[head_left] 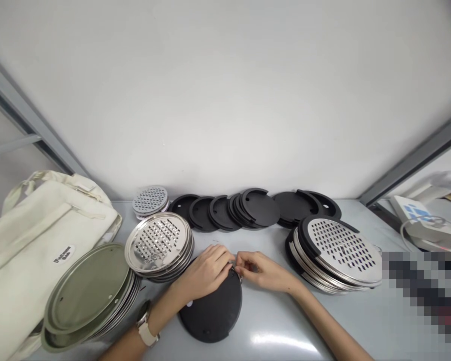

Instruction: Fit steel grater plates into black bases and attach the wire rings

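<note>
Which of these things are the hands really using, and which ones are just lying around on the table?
In use:
- left hand and right hand, pinching at the edge of the black disc
- a small metal piece between the fingertips, too small to tell more

Lying about:
- row of black rings
- stacked perforated metal discs
- green lids
- cream bag

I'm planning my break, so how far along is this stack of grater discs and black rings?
Looks done: a stack of perforated discs set in black rings on the right. In hand: the left hand and right hand meet at the top edge of one black disc. Left: loose black rings along the wall, bare perforated discs, and green-grey lids.
</note>
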Tool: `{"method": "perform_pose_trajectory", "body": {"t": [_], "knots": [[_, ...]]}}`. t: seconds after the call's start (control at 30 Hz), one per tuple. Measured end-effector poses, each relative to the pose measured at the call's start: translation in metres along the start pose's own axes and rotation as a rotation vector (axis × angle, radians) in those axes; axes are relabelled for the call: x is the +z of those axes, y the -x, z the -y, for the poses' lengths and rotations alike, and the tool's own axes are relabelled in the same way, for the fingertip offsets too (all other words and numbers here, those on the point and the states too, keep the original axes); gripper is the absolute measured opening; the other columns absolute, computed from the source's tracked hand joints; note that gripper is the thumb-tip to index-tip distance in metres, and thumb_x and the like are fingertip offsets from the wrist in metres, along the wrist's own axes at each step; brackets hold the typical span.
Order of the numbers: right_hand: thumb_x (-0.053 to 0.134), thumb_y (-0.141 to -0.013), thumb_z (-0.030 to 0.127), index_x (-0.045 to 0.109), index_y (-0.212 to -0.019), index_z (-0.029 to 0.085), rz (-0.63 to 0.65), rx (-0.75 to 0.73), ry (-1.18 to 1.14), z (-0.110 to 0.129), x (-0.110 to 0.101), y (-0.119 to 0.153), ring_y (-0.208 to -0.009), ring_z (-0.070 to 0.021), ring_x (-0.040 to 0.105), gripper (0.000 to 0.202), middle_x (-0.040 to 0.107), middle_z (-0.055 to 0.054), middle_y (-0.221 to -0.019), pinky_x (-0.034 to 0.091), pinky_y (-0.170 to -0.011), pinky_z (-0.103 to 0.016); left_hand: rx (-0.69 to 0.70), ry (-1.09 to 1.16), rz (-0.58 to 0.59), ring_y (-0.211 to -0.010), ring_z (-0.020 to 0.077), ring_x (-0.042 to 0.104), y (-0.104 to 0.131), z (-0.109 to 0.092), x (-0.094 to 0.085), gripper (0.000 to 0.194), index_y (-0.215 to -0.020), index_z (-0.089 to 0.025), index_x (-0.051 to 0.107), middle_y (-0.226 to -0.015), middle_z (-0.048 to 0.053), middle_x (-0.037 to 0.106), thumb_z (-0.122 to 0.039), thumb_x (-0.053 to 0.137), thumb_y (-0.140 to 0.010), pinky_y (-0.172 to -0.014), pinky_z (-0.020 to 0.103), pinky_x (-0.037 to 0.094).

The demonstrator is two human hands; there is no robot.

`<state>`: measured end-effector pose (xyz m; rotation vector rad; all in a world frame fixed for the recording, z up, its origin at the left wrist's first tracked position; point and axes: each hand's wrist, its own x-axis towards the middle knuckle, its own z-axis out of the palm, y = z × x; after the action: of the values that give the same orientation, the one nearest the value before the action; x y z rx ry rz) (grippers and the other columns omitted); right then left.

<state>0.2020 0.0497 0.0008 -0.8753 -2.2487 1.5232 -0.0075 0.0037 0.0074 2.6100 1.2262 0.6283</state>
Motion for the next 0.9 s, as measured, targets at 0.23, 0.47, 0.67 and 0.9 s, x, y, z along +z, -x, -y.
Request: {"method": "perform_pose_trajectory", "body": {"t": [0.23, 0.47, 0.67, 0.9], "knots": [[0.047, -0.091, 0.035, 0.049, -0.077, 0.018, 0.007, 0.003, 0.0, -0.0009, 0.0001, -0.0003, -0.061, -0.0099, 0.04, 0.022, 0.048, 0.003, -0.067, 0.034, -0.056, -0.02, 0.029, 0.011, 0.017, -0.089, 0.0217, 0.051, 0.0001, -0.0043, -0.002, 0.013, -0.096, -0.018, 0.052, -0.093, 0.006, 0.053, -0.024, 0.053, -0.085, -0.081, 0.036, 0.043], [0.044, -0.093, 0.036, 0.046, -0.073, 0.018, 0.01, 0.005, 0.031, 0.0013, 0.0001, -0.0005, -0.06, -0.0097, 0.038, 0.027, 0.046, 0.004, -0.067, 0.032, -0.055, -0.021, 0.005, 0.05, 0.047, -0.089, 0.0219, 0.051, -0.0021, -0.0079, -0.0073, 0.017, -0.1, -0.017, 0.049, -0.092, 0.006, 0.055, -0.021, 0.053, -0.084, -0.081, 0.036, 0.044], [0.043, -0.093, 0.039, 0.048, -0.073, 0.017, 0.005, 0.029, 0.054, 0.004, 0.0003, -0.0001, -0.059, -0.0094, 0.036, 0.03, 0.042, 0.004, -0.063, 0.03, -0.053, -0.021, 0.016, 0.054, 0.06, -0.088, 0.0215, 0.053, -0.0018, -0.0082, -0.0063, 0.015, -0.1, -0.017, 0.049, -0.092, 0.006, 0.056, -0.019, 0.051, -0.086, -0.08, 0.035, 0.045], [0.042, -0.093, 0.039, 0.047, -0.072, 0.017, -0.011, 0.035, 0.079, 0.004, 0.001, -0.0001, -0.057, -0.0092, 0.035, 0.031, 0.041, 0.004, -0.062, 0.028, -0.051, -0.021, 0.045, 0.033, 0.047, -0.085, 0.0205, 0.053, -0.0009, -0.0057, -0.0021, 0.013, -0.099, -0.018, 0.049, -0.088, 0.005, 0.056, -0.019, 0.049, -0.087, -0.079, 0.034, 0.045]]}}
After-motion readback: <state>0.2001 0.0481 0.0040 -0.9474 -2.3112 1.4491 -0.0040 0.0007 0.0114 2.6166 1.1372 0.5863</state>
